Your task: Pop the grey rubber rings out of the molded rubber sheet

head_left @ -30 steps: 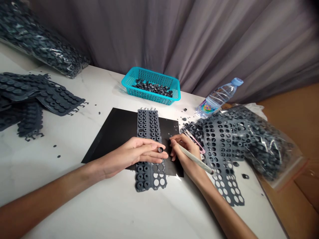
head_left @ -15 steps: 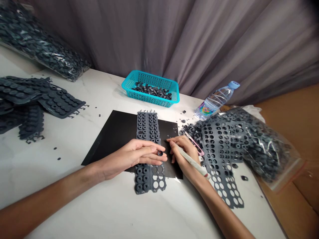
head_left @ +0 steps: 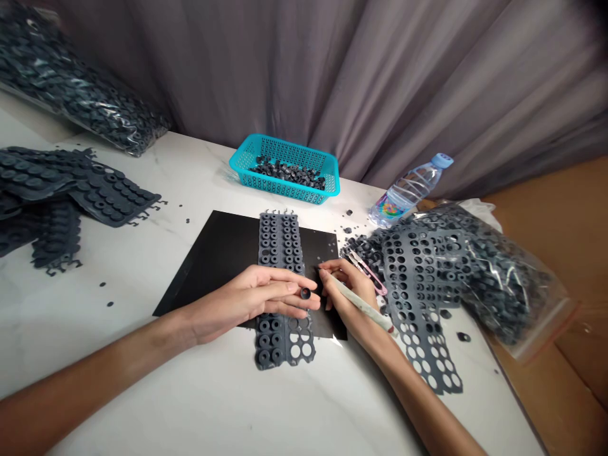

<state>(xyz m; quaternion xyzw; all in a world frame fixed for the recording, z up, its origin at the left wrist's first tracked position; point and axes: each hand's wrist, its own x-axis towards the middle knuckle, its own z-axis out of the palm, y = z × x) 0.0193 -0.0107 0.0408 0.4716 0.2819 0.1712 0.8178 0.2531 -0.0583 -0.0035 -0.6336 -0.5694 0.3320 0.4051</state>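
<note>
My left hand (head_left: 270, 292) is over a dark grey moulded rubber sheet (head_left: 279, 244), with a small black rubber ring (head_left: 305, 293) held at its fingertips. The ring's round opening faces up toward me. Rows of round parts fill most of the sheet, while several holes are bare at its near right corner. Just right of the ring, my right hand (head_left: 349, 288) grips a slim, pen-like tool with a whitish handle (head_left: 363, 305); its tip is too small to make out. Beneath the sheet lies a black mat (head_left: 199, 266).
A turquoise basket (head_left: 285, 189) of small black parts stands at the back. To the right are a water bottle (head_left: 411, 190), pink-handled snips (head_left: 373, 275), a punched-out sheet (head_left: 420, 316) and a plastic bag of parts (head_left: 508, 291). More sheets (head_left: 114, 193) and another bag (head_left: 85, 95) are left.
The view has shifted slightly. Both hands stay almost in place, with the ring and the tool still held; the left fingers look a little more spread.
</note>
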